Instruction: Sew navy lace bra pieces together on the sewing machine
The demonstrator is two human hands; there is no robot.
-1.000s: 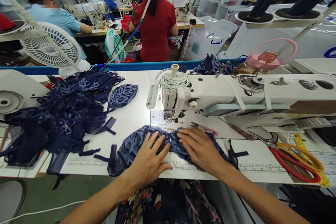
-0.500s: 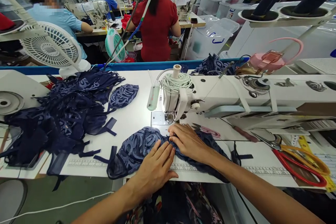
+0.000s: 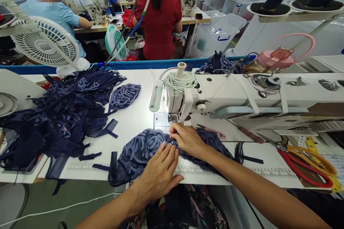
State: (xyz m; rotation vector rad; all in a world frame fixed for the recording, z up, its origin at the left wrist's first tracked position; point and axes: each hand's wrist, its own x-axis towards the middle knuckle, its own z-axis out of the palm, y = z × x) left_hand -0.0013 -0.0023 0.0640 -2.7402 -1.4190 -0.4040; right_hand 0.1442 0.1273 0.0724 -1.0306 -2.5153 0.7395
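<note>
1. Left hand [image 3: 158, 173]: lying flat, fingers spread, pressing on the navy blue lace garment piece [image 3: 139, 152].
2. Right hand [image 3: 189, 140]: fingertips pinching the lace edge, just below the white sewing machine [image 3: 242, 96] needle.
3. Navy fabric pile [image 3: 59, 114]: sitting well left of both hands.
4. Red-handled scissors [image 3: 303, 164]: lying well right of the fingers.

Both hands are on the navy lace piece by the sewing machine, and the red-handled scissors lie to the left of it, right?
Not quite. The head view shows the scissors lying to the right. Both the left hand and right hand do rest on the lace piece by the sewing machine.
</note>
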